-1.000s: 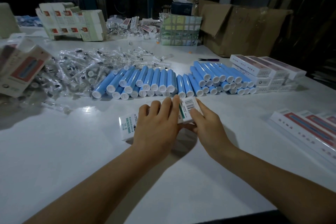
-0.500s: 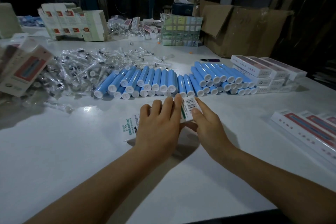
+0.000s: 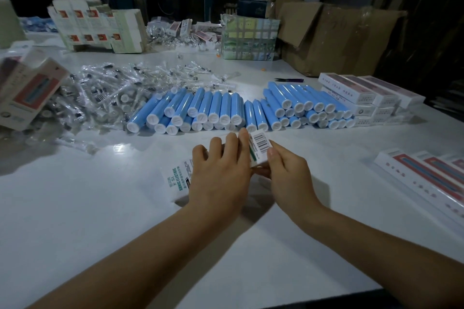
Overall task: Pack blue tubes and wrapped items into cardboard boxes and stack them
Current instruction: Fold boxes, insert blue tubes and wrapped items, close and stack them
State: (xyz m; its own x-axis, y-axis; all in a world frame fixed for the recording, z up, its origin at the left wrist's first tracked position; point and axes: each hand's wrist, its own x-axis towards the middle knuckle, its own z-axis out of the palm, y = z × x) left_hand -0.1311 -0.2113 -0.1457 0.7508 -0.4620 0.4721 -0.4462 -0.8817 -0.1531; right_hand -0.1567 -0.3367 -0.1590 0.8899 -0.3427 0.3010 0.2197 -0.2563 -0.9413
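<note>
A white cardboard box (image 3: 178, 178) with green lettering and a barcode on its right end lies on the white table (image 3: 75, 208) in front of me. My left hand (image 3: 221, 173) lies flat across the box, fingers straight, covering its middle. At the barcode end, my right hand (image 3: 286, 173) pinches the box between thumb and fingers. Behind the box runs a row of blue tubes (image 3: 216, 110) with white caps, piled two layers deep. A heap of clear-wrapped items (image 3: 105, 93) sits to their left.
Stacked white and red boxes (image 3: 364, 98) stand at the right behind the tubes; more packed boxes (image 3: 426, 178) lie at the right edge. Flat box blanks (image 3: 95, 27), a large brown carton (image 3: 334, 32) and a leaning box (image 3: 30, 95) at far left ring the table.
Both hands stay on the box. The right hand's fingers have curled a little further around the barcode end; the box has barely shifted.
</note>
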